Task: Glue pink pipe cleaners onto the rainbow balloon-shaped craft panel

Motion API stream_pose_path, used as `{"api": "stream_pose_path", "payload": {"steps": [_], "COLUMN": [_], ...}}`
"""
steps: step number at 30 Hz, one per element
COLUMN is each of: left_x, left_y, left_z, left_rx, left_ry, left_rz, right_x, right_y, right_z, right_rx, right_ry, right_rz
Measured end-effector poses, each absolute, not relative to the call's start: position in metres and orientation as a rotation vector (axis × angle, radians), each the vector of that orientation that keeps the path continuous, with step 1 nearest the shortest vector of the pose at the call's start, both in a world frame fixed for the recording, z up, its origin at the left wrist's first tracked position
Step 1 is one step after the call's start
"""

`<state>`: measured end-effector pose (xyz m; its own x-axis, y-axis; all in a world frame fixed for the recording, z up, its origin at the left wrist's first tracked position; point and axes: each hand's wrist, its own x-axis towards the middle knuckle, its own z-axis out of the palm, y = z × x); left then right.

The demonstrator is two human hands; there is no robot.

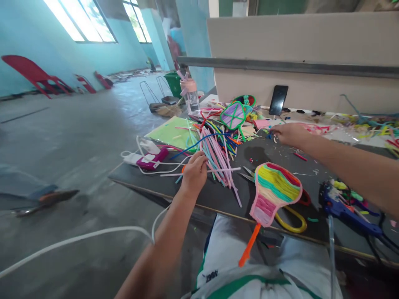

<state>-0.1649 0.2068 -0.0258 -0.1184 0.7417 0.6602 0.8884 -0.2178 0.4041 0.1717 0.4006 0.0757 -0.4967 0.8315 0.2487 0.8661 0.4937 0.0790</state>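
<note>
My left hand (pixel 195 173) is closed at the near side of a pile of pink and blue pipe cleaners (pixel 216 155); a pale stem (pixel 224 169) runs beside its fingers, and what the fingers pinch is hidden. Farther back on the right, my right hand (pixel 288 133) reaches over the table with its fingertips together near small blue bits; whatever they grip is too small to tell. Between my arms lies a striped fan-shaped piece (pixel 276 187) with a pink edge and an orange stem. It partly covers scissors with a yellow handle (pixel 293 220).
A blue glue gun (pixel 349 216) lies at the right. A purple power strip (pixel 152 160) with white cables sits at the left edge. Farther back are a bottle (pixel 190 95), a green-framed purple piece (pixel 233 115) and an upright phone (pixel 278 100). A person's foot (pixel 46 199) shows at far left.
</note>
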Motion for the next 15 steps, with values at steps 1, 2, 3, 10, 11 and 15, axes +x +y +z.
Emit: {"api": "stream_pose_path", "payload": {"steps": [1,2,3,10,11,15], "left_x": [-0.165,-0.166,-0.167,-0.175,-0.176,-0.174], "left_y": [0.207,0.208,0.208,0.22,0.221,0.22], "left_z": [-0.027,-0.028,-0.03,-0.043,-0.044,-0.042], "left_rx": [-2.002,-2.047,-2.068,-2.031,-2.03,-2.029], "left_ry": [-1.822,-1.788,-1.76,-1.631,-1.612,-1.61], "left_rz": [-1.22,-1.195,-1.18,-1.216,-1.217,-1.149], "right_x": [0.169,0.169,0.174,0.265,0.274,0.28], "right_y": [0.4,0.402,0.407,0.464,0.471,0.488], "right_z": [0.074,0.073,0.074,0.092,0.089,0.057], "right_rx": [-1.49,-1.522,-1.579,-2.225,-2.277,-2.369], "right_ry": [-2.604,-2.634,-2.642,-2.461,-2.467,-2.555], "right_rz": [-0.28,-0.281,-0.294,-0.445,-0.43,-0.317]}}
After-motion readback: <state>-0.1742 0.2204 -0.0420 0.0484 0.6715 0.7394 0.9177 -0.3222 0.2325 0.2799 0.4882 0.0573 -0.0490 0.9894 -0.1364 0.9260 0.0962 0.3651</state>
